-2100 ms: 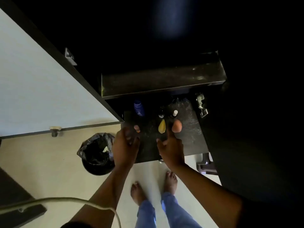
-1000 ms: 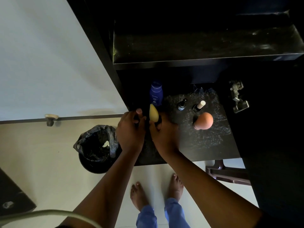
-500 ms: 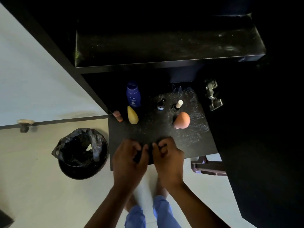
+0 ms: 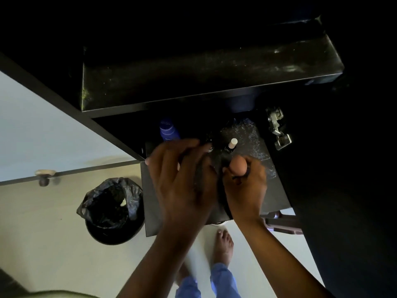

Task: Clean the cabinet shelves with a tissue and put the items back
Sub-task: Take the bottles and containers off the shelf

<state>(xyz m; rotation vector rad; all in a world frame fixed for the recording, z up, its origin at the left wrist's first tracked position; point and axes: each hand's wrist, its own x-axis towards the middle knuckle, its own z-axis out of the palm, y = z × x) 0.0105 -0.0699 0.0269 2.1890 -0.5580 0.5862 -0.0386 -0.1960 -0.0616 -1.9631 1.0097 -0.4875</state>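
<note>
The dark lower cabinet shelf (image 4: 277,194) carries a blue bottle (image 4: 168,131) at the back left, a small dark bottle (image 4: 209,147) and a small white-capped bottle (image 4: 232,143). My right hand (image 4: 245,190) is curled around an orange egg-shaped sponge (image 4: 238,165) near the shelf's middle right, with a small dark thing also under its fingers. My left hand (image 4: 182,181) is blurred and spread over the shelf's left half, hiding what lies beneath it. The upper shelf (image 4: 193,82) is bare, dusty and streaked. No tissue is visible.
The white cabinet door (image 4: 43,136) with its knob (image 4: 44,175) stands open to the left. A black bin with a bag (image 4: 111,209) sits on the floor under it. A metal hinge (image 4: 278,127) is on the right wall, a brown stool (image 4: 281,224) below.
Both hands have moved from the shelf's front edge further in. My right hand now grips the orange sponge; my left hand covers the yellow sponge and the pink item.
</note>
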